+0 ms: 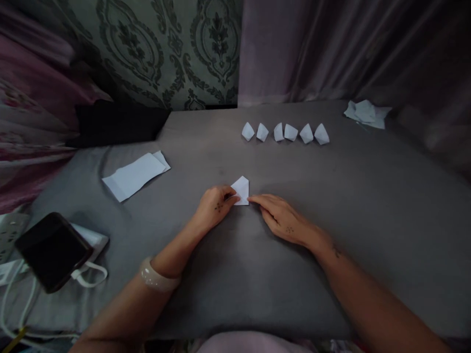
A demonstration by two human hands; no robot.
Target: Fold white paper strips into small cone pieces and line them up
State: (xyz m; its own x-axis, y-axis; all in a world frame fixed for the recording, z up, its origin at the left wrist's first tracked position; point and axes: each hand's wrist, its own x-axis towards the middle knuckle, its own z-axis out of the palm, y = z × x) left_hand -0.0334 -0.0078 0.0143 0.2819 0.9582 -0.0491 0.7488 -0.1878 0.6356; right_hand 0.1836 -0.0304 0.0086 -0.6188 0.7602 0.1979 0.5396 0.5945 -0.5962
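A small piece of folded white paper [242, 190] lies on the grey cloth in front of me, its top edge coming to a blunt point. My left hand [216, 203] pinches its left side between thumb and fingers. On the other side, my right hand [281, 215] rests with its fingers stretched out, the fingertips touching the paper's right edge near the lower corner. Further back stands a row of several folded white paper shapes [291, 133]. The fingers of my left hand cover part of the paper.
White paper sheets [136, 175] lie at the left. Paper scraps [365, 114] sit at the back right. A phone [54, 251] with a white cable [90, 282] rests at the near left, beside a power strip [11, 233]. Black cloth [121, 122] lies at the back left.
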